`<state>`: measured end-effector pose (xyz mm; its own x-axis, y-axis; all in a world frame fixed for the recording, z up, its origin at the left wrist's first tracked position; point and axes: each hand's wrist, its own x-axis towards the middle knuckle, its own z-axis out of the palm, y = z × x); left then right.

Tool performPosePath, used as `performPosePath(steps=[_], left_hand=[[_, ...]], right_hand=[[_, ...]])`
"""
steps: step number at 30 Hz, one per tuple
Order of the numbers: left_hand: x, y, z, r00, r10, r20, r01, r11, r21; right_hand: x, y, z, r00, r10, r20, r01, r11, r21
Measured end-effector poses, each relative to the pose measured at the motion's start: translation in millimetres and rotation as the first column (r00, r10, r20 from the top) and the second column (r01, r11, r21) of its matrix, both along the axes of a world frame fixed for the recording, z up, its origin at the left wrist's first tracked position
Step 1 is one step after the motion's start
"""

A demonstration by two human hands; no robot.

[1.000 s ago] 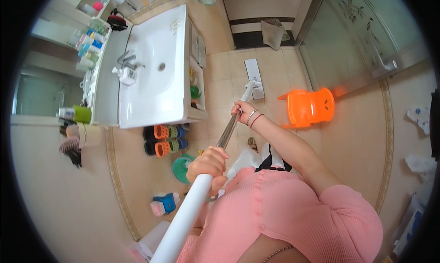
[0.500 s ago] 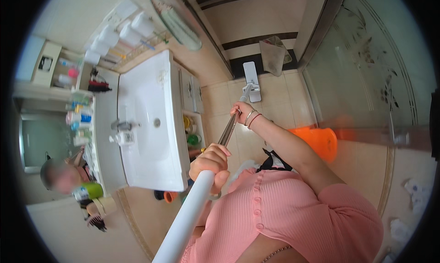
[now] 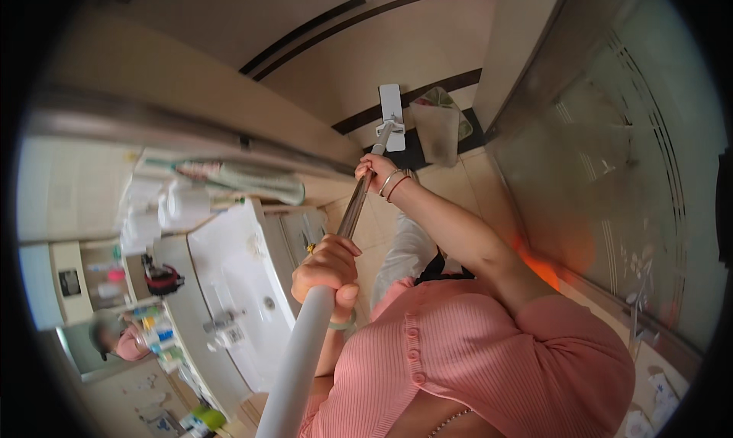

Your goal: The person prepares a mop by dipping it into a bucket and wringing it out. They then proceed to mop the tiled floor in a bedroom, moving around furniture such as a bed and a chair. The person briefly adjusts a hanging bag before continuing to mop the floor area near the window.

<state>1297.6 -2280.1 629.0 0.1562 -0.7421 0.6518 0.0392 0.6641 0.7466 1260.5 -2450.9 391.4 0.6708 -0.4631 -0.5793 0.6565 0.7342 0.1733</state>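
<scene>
I hold a long flat mop by its pole (image 3: 292,365), which is white at the near end and bare metal further along. My left hand (image 3: 327,270) is closed around the pole near its upper part. Further down, my right hand (image 3: 376,171), with bangles at the wrist, is wrapped round it too. The pole slants away to a pale rectangular mop head (image 3: 390,102), which lies by the dark strip at the doorway. Just right of the head is a greyish mat (image 3: 435,132) with a green-patterned piece beside it.
A white washbasin (image 3: 229,266) and cluttered shelves stand on the left. A frosted glass door (image 3: 588,155) runs along the right, with something orange (image 3: 540,268) low beside it. The door frame (image 3: 191,129) crosses the upper left.
My view has turned and moved forward toward the doorway. The mop head has advanced from the tiles onto the dark strip. Both hands keep their hold on the pole.
</scene>
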Motion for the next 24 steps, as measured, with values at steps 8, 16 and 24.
performPosePath(steps=[8, 16, 24], left_hand=[[49.1, -251.0, -24.3, 0.995, -0.094, 0.028, 0.094, 0.995, -0.013], [77.0, -416.8, -14.9, 0.997, -0.073, 0.004, 0.072, 0.989, 0.125], [57.5, -575.0, -20.4, 0.987, -0.145, 0.073, 0.137, 0.985, 0.105]], right_hand=[[14.8, -243.4, -32.4, 0.971, -0.221, 0.095, 0.203, 0.964, 0.170], [14.1, -401.9, -28.0, 0.875, -0.437, 0.208, 0.392, 0.892, 0.225], [-42.5, -541.2, -28.1, 0.719, -0.611, 0.332, 0.562, 0.791, 0.241]])
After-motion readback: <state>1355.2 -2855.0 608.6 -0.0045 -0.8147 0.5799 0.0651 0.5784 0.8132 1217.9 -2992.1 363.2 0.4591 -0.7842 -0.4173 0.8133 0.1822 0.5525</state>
